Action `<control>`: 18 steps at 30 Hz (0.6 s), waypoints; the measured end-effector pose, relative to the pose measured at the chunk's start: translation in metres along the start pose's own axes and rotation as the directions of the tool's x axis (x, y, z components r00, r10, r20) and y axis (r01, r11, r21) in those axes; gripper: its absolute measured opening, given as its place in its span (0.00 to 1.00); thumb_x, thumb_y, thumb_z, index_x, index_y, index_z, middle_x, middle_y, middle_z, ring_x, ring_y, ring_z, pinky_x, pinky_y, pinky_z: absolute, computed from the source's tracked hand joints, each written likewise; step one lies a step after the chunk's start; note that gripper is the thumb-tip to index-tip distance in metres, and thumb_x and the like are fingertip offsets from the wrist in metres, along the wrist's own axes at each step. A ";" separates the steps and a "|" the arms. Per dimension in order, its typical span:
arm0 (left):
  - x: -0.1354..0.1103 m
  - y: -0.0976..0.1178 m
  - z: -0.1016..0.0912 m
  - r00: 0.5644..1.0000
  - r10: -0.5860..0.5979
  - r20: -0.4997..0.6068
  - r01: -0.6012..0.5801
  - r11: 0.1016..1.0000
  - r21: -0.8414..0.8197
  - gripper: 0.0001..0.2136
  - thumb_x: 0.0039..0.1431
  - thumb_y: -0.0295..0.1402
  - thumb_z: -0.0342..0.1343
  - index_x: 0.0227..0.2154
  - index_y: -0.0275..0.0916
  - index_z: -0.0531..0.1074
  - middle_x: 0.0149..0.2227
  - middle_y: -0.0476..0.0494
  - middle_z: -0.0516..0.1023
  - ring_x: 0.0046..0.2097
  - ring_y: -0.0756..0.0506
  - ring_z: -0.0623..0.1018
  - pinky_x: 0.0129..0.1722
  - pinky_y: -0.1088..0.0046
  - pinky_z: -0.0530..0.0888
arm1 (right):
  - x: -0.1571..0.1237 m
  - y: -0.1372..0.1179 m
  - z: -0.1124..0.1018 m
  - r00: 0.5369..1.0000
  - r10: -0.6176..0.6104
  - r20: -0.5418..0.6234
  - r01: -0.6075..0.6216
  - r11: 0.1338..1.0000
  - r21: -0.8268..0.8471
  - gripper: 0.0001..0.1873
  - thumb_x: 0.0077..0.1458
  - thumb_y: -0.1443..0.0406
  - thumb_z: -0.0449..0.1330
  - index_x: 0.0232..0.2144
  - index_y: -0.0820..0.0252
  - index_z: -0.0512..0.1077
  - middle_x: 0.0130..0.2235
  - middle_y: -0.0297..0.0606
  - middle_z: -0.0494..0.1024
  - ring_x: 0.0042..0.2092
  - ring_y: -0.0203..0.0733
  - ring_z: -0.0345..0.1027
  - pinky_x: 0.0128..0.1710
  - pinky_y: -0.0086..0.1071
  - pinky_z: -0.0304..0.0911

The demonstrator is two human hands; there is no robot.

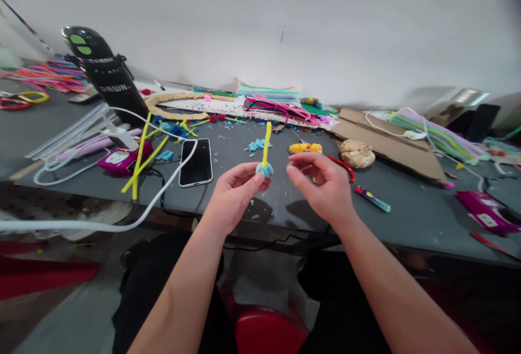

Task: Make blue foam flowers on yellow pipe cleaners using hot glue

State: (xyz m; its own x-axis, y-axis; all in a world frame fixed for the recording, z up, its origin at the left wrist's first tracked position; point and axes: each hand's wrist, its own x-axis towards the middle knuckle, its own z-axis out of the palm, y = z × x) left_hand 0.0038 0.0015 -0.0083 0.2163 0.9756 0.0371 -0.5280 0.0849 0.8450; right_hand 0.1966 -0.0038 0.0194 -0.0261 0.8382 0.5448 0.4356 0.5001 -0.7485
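Between the thumb and fingers of my left hand [238,194] is a pipe-cleaner flower with a light blue head [264,170] and a yellow stem [267,145] pointing up. My right hand [323,185] hovers just to its right, fingers curved, thumb and fingertips slightly apart, nothing visible in it. Behind the hands lies a small pile of light blue cut pieces [258,145]. A yellow-handled tool [305,149] and red-handled scissors [344,168], partly covered by my right hand, rest beside it.
A phone [196,163], yellow pipe cleaners [140,161] and a white cable [158,196] are on the left. Behind them stands a black bottle [108,80]. Cardboard [391,145], a crumpled beige lump [356,153], a small cutter [372,199] and a purple device [488,210] lie right.
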 end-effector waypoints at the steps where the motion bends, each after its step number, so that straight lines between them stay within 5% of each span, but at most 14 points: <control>1: 0.000 -0.001 0.000 1.000 0.003 0.010 -0.003 1.000 -0.004 0.10 0.53 0.31 0.67 0.39 0.38 0.80 0.39 0.44 0.82 0.40 0.49 0.80 0.44 0.74 0.77 | -0.003 -0.005 0.005 0.999 -0.019 0.036 0.020 1.000 -0.016 0.11 0.57 0.62 0.63 0.42 0.57 0.74 0.39 0.38 0.78 0.36 0.39 0.72 0.36 0.33 0.70; 7: 0.001 -0.004 0.001 0.998 0.009 0.054 -0.008 1.000 -0.019 0.10 0.54 0.29 0.67 0.40 0.39 0.80 0.41 0.44 0.82 0.42 0.49 0.80 0.46 0.73 0.77 | -0.009 -0.010 0.016 0.987 -0.152 0.057 0.158 0.978 -0.137 0.08 0.56 0.67 0.63 0.40 0.58 0.77 0.36 0.37 0.77 0.34 0.37 0.69 0.34 0.32 0.68; 18: 0.001 -0.005 0.002 0.999 -0.007 0.047 0.006 1.000 0.016 0.09 0.53 0.29 0.67 0.39 0.38 0.80 0.40 0.43 0.82 0.41 0.48 0.80 0.45 0.72 0.77 | -0.010 -0.013 0.016 0.993 -0.113 0.024 0.116 0.981 -0.155 0.04 0.57 0.68 0.60 0.32 0.58 0.75 0.30 0.34 0.76 0.31 0.36 0.68 0.33 0.32 0.66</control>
State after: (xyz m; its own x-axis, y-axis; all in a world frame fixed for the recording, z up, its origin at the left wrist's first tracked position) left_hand 0.0087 0.0011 -0.0112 0.2585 0.9644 0.0563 -0.5134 0.0878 0.8536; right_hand 0.1766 -0.0156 0.0177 -0.0968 0.7810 0.6169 0.5636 0.5539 -0.6128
